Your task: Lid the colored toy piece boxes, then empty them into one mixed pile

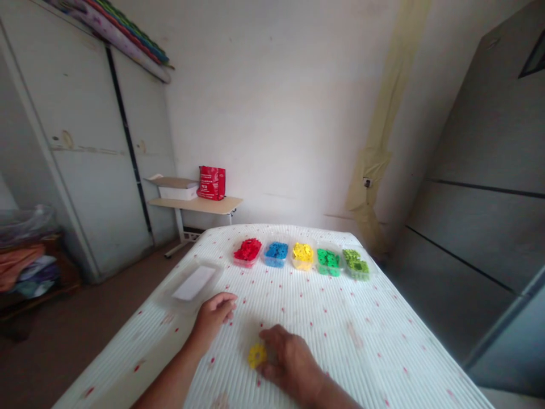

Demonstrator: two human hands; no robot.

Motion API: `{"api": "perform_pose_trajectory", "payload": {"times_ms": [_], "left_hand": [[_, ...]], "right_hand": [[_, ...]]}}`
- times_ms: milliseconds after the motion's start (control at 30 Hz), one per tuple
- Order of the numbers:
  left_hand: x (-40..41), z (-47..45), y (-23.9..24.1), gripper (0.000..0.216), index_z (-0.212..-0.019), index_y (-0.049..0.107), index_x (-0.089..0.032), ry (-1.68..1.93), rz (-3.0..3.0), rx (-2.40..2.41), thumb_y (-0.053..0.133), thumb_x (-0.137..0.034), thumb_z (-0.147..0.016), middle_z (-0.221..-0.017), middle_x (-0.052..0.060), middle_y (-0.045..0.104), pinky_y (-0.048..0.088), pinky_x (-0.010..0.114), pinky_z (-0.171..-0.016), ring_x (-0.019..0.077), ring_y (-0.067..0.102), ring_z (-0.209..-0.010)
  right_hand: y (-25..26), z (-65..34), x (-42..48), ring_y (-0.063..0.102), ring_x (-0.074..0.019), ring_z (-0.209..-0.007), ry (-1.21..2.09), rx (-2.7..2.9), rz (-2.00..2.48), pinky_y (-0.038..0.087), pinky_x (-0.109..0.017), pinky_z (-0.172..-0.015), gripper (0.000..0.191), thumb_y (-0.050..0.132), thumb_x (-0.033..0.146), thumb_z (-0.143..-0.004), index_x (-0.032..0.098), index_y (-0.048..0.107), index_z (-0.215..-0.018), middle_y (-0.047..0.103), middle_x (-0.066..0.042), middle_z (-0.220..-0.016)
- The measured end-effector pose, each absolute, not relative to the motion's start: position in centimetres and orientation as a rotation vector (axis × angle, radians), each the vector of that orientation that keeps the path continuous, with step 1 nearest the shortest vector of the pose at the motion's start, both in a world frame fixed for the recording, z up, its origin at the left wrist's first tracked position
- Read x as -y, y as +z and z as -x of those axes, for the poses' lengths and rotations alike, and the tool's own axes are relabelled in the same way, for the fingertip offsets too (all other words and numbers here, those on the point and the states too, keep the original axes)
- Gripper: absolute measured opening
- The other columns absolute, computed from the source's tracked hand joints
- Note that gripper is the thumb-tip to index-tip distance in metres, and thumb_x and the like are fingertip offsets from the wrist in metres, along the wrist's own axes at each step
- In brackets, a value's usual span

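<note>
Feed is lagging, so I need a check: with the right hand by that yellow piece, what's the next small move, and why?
Probably close the right hand on the yellow piece and lift it. It lies loose on the white cloth at the fingertips, not yet gripped, and a tub of yellow pieces sits in the row ahead. The left hand rests empty.

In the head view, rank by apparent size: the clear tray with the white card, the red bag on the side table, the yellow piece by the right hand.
1. Clear tray
2. Red bag, though farther off, so unsure
3. Yellow piece
</note>
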State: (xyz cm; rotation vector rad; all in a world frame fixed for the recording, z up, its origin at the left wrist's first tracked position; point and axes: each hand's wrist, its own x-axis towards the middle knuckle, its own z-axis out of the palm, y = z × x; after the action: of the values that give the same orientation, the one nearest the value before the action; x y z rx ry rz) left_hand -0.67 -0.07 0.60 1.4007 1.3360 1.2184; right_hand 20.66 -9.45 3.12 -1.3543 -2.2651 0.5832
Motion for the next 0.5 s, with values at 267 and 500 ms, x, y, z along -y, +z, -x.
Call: {"api": "perform_pose_trajectory", "payload": {"times_ms": [267, 500], "left_hand": [[0.1, -0.1, 0.6, 0.026, -0.073, 0.064, -0.016, 1.249, -1.368, -1.329, 0.057, -0.037, -0.059, -0.052, -0.004, 0.055, 0.041, 0.023, -0.046, 0.012, 0.052, -0.048], [0.2, -0.1, 0.6, 0.026, -0.071, 0.065, -0.016, 1.253, -1.389, -1.347, 0.055, -0.038, -0.059, -0.051, -0.004, 0.055, 0.041, 0.023, -0.046, 0.0123, 0.052, -0.047]], "right_hand": [[3.2, -17.1, 9.4, 0.065, -0.021, -0.071, 0.403, 2.579, 1.555, 0.049, -0.026, -0.057, 0.03, 0.062, 0.02, -0.064, 0.019, 0.064, -0.093, 0.064, -0.009, -0.094], [2.6, -17.1, 9.0, 0.066, -0.0259, -0.075, 0.498, 2.479, 1.599, 0.051, -0.03, -0.06, 0.061, 0.068, 0.026, -0.053, 0.024, 0.056, -0.113, 0.062, -0.007, -0.106]]}}
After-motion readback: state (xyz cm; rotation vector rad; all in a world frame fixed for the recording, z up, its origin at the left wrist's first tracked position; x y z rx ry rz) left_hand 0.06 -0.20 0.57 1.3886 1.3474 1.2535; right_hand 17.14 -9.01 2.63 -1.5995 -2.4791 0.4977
